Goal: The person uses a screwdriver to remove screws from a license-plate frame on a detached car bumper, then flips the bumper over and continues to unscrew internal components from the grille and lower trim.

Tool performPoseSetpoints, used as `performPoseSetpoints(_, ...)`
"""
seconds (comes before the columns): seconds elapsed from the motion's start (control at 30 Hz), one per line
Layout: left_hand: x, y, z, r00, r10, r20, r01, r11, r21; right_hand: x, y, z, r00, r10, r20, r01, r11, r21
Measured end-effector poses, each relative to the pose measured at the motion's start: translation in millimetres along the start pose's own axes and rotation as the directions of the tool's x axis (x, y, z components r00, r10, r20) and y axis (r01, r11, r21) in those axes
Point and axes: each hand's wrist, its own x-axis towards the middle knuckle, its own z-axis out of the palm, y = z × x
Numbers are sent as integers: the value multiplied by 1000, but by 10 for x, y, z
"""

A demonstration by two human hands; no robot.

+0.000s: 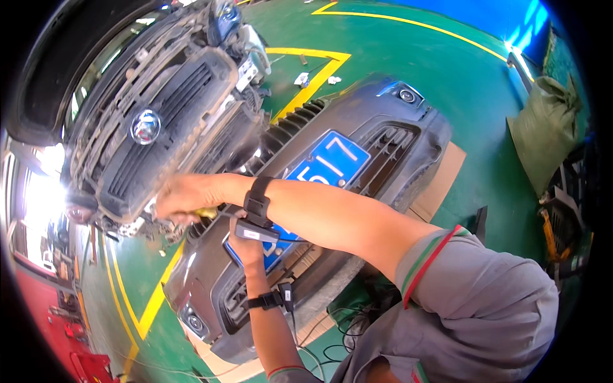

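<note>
My right arm reaches across from the right. Its hand [182, 198], smeared by motion, is curled at the lower edge of a dusty car front [159, 96] with its bumper off. A small yellow thing [205, 212] shows beside the right fingers; its kind is unclear. My left hand [246, 246] is raised from below, just right of the yellow thing and over the removed grey front bumper [377, 96]. The right wrist's black device [257, 230] hides most of the left fingers. A blue plate [332, 159] is fixed to the bumper, partly covered by my arms.
The bumper lies on cardboard [440, 182] over a green floor [408, 45] with yellow lines. Black cables [348, 322] trail near my body. A greenish sack [546, 127] stands at the right; red equipment [38, 306] is at the lower left.
</note>
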Motion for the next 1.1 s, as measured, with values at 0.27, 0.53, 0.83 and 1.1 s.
performPoseSetpoints(0.27, 4, -511, -148, 999, 17, 46, -28, 971, 238, -74, 40, 486, 640, -656, -402, -142, 413, -900)
performPoseSetpoints(0.53, -25, -148, -110, 999, 39, -30, -34, 989, 147, 21, -113, 109, 715, -494, -494, 93, 769, -633)
performPoseSetpoints(0.83, -39, -458, -47, 994, 48, -95, -37, 993, 114, -136, -24, 492, 652, -630, -421, -111, 470, -876)
performPoseSetpoints(1.1, -56, -556, -92, 995, 80, -60, -63, 968, 243, -37, 206, 499, 430, -758, -490, 37, 557, -830)
